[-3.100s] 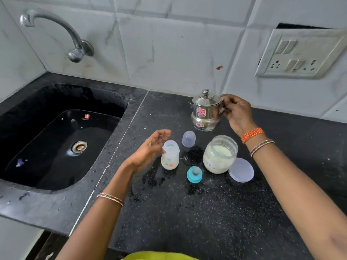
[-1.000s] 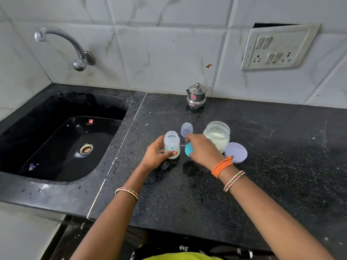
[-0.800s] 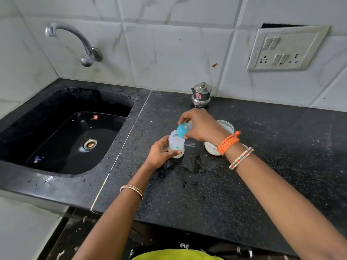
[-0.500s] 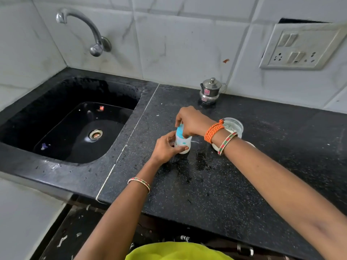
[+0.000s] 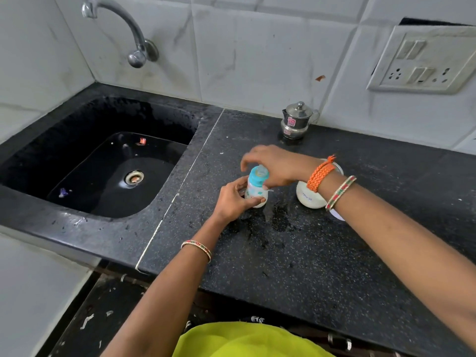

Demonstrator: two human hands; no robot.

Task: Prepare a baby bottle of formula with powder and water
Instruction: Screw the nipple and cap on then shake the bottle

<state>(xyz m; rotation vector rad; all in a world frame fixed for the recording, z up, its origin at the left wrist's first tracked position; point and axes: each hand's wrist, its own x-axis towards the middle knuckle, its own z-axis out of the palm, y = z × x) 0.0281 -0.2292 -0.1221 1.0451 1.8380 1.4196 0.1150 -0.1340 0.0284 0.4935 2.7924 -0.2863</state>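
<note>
Looking down from the head camera, a black speckled counter point(image 5: 322, 253) carries everything, with a black sink point(image 5: 108, 171) set into its left part and a curved steel tap point(image 5: 128, 34) on the tiled wall above. At the counter's back edge, against the tiles, stands a small lidded steel pot point(image 5: 295, 121); a switch and socket plate point(image 5: 425, 60) sits on the wall to the right. An open jar of white powder point(image 5: 310, 198) stands just right of the hands, partly hidden by the right wrist, and a sliver of its pale lid point(image 5: 337, 215) shows beneath that wrist. Wet patches darken the counter just in front of the bottle.

The baby bottle point(image 5: 256, 193) stands upright near the middle of the counter, its long axis vertical, teal collar point(image 5: 257, 176) and teat on top pointing up. The left hand point(image 5: 233, 199) wraps its fingers round the bottle's lower body, thumb pressed across the front. The right hand point(image 5: 275, 166) arches over the top from behind, fingers curled down around the teal collar, thumb at its right side.
</note>
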